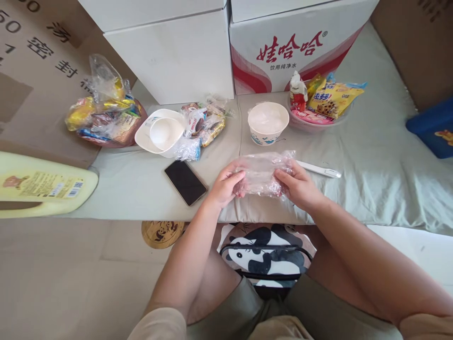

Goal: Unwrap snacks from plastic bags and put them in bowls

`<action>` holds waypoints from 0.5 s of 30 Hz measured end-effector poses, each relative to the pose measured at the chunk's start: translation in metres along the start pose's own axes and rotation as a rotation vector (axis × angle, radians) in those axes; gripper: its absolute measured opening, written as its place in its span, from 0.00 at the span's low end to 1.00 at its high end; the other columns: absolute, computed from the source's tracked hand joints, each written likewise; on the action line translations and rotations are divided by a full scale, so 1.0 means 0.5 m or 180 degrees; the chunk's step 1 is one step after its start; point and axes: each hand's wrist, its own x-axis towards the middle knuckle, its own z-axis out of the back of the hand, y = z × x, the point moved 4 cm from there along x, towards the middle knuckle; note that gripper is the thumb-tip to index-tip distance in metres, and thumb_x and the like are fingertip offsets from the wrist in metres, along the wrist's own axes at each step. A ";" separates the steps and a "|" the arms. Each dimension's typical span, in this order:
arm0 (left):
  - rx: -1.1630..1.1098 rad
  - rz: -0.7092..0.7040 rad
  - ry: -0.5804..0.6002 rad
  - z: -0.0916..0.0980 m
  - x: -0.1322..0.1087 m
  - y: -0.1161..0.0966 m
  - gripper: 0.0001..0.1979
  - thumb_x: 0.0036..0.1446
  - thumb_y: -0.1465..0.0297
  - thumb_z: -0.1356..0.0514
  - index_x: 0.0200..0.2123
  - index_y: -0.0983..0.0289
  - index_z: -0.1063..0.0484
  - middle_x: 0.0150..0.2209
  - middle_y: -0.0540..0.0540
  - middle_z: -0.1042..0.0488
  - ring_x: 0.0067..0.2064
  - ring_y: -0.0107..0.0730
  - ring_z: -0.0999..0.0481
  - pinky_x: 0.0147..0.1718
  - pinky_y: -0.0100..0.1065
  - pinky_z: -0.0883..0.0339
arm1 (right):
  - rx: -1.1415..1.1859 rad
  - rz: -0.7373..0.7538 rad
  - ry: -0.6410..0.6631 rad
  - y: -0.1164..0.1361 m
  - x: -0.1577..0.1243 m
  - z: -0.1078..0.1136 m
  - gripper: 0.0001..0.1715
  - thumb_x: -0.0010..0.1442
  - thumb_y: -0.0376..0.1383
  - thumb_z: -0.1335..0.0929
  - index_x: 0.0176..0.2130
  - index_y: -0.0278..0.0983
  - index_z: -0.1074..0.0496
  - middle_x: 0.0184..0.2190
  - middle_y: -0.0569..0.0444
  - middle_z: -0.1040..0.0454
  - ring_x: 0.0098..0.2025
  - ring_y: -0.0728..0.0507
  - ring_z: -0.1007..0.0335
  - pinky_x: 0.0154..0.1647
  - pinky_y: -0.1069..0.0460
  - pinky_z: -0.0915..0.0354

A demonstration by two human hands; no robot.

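Both of my hands hold a crinkled sheet of clear plastic wrap (260, 174) level above the cloth's front edge. My left hand (226, 183) is closed on its left end, thumb on top. At the right end my right hand (297, 183) grips it the same way, fingers mostly hidden underneath. Just behind the wrap stands a paper bowl (266, 137) with a blue pattern, and whitish plastic covers its top. A slim white tool (320, 170) lies partly behind my right hand; its kind is unclear. To the left rests a black-screened phone (186, 182).
A bowl of wrapped snacks (106, 130), white bowls (161, 132) and loose packets (208, 123) sit at left. Another snack bowl (322, 123) stands back right. White boxes (170, 56) block the rear; a yellow jug (46, 184) lies left, a blue container (433, 127) right.
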 end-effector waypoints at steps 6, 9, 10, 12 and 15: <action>-0.0198 -0.0196 0.0097 0.008 -0.002 -0.020 0.17 0.47 0.54 0.41 0.24 0.63 0.32 0.23 0.51 0.33 0.23 0.26 0.34 0.21 0.30 0.42 | -0.0064 -0.0030 0.0392 0.014 0.000 0.004 0.31 0.55 0.62 0.39 0.27 0.39 0.30 0.23 0.52 0.29 0.25 0.43 0.32 0.28 0.48 0.34; 0.0435 -0.0522 0.0138 0.016 -0.007 -0.023 0.11 0.46 0.61 0.37 0.27 0.62 0.33 0.23 0.47 0.36 0.24 0.23 0.39 0.24 0.28 0.44 | -0.0764 -0.0045 0.0383 0.000 0.004 0.014 0.27 0.55 0.57 0.33 0.23 0.38 0.32 0.21 0.55 0.31 0.24 0.47 0.37 0.27 0.52 0.39; 0.0609 -0.0613 0.0067 0.020 -0.009 -0.023 0.10 0.46 0.64 0.36 0.30 0.62 0.32 0.25 0.47 0.35 0.25 0.23 0.38 0.25 0.28 0.42 | -0.0894 -0.0005 0.0331 -0.003 0.006 0.017 0.24 0.54 0.54 0.30 0.25 0.38 0.33 0.21 0.57 0.32 0.24 0.48 0.38 0.26 0.53 0.41; 0.0858 -0.0876 -0.0413 0.036 -0.012 -0.029 0.13 0.46 0.68 0.36 0.37 0.60 0.32 0.31 0.48 0.31 0.30 0.25 0.32 0.31 0.29 0.37 | -0.1099 0.0173 0.0000 -0.003 0.008 0.026 0.19 0.52 0.49 0.28 0.33 0.39 0.33 0.24 0.59 0.33 0.24 0.49 0.39 0.26 0.54 0.42; 0.1188 -0.1326 -0.1300 0.052 -0.023 -0.038 0.13 0.49 0.69 0.36 0.38 0.60 0.33 0.36 0.51 0.28 0.37 0.29 0.28 0.39 0.31 0.33 | -0.1846 0.0683 -0.0808 0.014 0.004 0.037 0.22 0.51 0.42 0.28 0.45 0.41 0.34 0.31 0.56 0.29 0.30 0.45 0.34 0.31 0.51 0.37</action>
